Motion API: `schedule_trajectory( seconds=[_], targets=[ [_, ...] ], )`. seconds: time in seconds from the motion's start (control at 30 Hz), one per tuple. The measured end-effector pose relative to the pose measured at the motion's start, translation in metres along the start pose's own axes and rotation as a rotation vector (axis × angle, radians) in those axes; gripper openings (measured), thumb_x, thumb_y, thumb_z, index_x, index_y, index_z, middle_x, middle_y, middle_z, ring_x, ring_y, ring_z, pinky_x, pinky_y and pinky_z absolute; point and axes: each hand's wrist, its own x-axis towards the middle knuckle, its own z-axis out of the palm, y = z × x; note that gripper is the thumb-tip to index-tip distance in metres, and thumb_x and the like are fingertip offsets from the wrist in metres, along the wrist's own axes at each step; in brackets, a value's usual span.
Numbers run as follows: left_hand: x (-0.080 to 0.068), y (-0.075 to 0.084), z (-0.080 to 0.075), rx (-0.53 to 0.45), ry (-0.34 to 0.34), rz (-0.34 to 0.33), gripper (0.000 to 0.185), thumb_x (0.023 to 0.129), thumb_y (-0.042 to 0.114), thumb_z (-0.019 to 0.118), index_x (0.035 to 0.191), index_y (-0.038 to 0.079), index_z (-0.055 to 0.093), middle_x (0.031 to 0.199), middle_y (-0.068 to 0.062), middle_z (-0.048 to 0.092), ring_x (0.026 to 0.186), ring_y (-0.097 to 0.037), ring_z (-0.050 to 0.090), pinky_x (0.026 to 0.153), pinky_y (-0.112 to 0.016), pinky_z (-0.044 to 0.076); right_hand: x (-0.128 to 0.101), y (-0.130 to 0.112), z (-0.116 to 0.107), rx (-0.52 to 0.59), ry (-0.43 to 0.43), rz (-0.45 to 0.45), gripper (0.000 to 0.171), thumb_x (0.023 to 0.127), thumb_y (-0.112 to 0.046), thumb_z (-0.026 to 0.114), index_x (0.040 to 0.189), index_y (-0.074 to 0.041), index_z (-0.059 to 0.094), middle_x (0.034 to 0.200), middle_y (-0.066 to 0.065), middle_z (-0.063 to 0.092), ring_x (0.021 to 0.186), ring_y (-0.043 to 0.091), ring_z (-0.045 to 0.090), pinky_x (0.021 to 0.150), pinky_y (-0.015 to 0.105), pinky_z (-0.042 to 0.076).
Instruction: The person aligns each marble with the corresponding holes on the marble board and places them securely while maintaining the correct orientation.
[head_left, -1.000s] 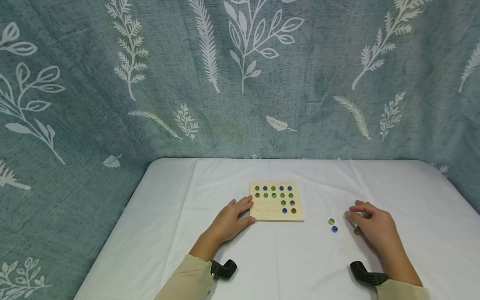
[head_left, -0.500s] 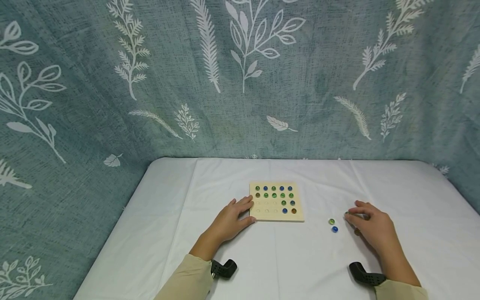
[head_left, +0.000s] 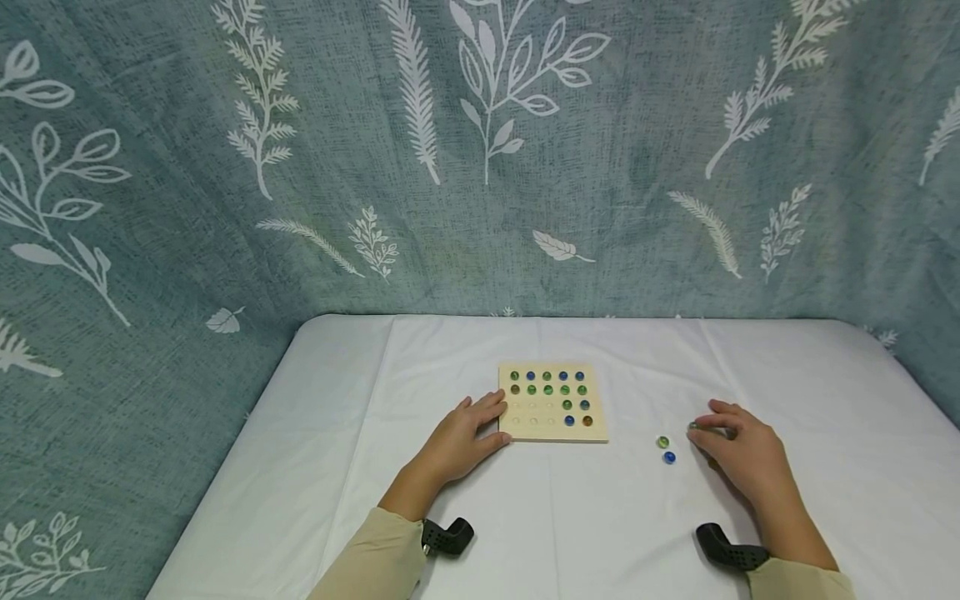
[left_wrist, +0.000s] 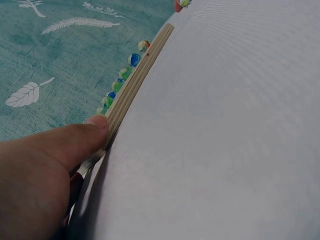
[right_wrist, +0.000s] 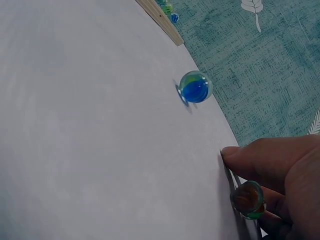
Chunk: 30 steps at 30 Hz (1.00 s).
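Note:
My left hand (head_left: 467, 442) rests at the near left of a light wooden marble board (head_left: 534, 433), fingers along its left edge. In the left wrist view, the thumb touches the board's edge. Two rows of the board are filled with green, blue and amber marbles; the two nearer rows hold marbles only at their right end. My right hand (head_left: 742, 450) pinches a greenish glass marble (head_left: 692, 427) between thumb and index fingertips, close over the cloth. A brownish marble (right_wrist: 248, 199) sits under this hand, mostly hidden in the head view.
A yellow-green marble (head_left: 663, 442) and a blue marble (head_left: 670, 457) lie on the white cloth (head_left: 615, 517) between the board and my right hand. Black cameras are strapped to both wrists. A teal leaf-patterned curtain (head_left: 450, 250) stands behind the table.
My right hand has shifted slightly left, covering more of the brownish marble, with the greenish marble still at its fingertips. My left hand and the board stay put.

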Motion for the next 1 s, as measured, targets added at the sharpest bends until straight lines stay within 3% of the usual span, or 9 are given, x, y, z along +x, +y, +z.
schedule_trajectory(
  seconds=[0.33, 0.6, 0.83, 1.0],
  targets=[
    [0.001, 0.0, -0.001, -0.007, 0.001, -0.002, 0.061, 0.095, 0.039, 0.065, 0.147, 0.014, 0.047, 0.158, 0.007, 0.035, 0.147, -0.013, 0.031, 0.127, -0.037, 0.017, 0.001, -0.003, -0.002, -0.006, -0.01, 0.021, 0.043, 0.091, -0.03, 0.07, 0.115, 0.005, 0.068, 0.15, 0.025, 0.041, 0.145, 0.046, 0.025, 0.115, 0.066, 0.024],
    [0.0, 0.0, -0.001, -0.007, -0.001, 0.003, 0.06, 0.095, 0.039, 0.065, 0.147, 0.014, 0.049, 0.158, 0.007, 0.036, 0.147, -0.014, 0.031, 0.126, -0.038, 0.017, 0.002, -0.009, -0.006, 0.038, -0.022, 0.035, 0.051, 0.094, -0.038, 0.064, 0.122, 0.004, 0.065, 0.15, 0.022, 0.043, 0.141, 0.048, 0.032, 0.11, 0.065, 0.033],
    [0.0, 0.0, -0.002, -0.001, 0.005, 0.007, 0.06, 0.095, 0.039, 0.065, 0.147, 0.014, 0.049, 0.158, 0.006, 0.036, 0.147, -0.013, 0.032, 0.126, -0.037, 0.017, -0.002, -0.042, -0.003, 0.1, -0.023, -0.022, 0.049, 0.094, -0.041, 0.064, 0.122, -0.001, 0.068, 0.153, 0.015, 0.043, 0.144, 0.044, 0.031, 0.112, 0.066, 0.031],
    [0.0, 0.0, -0.002, -0.001, 0.001, -0.002, 0.06, 0.095, 0.038, 0.065, 0.146, 0.014, 0.049, 0.157, 0.007, 0.036, 0.147, -0.013, 0.032, 0.126, -0.037, 0.017, -0.005, -0.07, 0.01, 0.109, -0.034, -0.089, 0.041, 0.092, -0.034, 0.068, 0.118, -0.002, 0.07, 0.151, 0.015, 0.045, 0.142, 0.042, 0.035, 0.111, 0.064, 0.033]
  ],
)
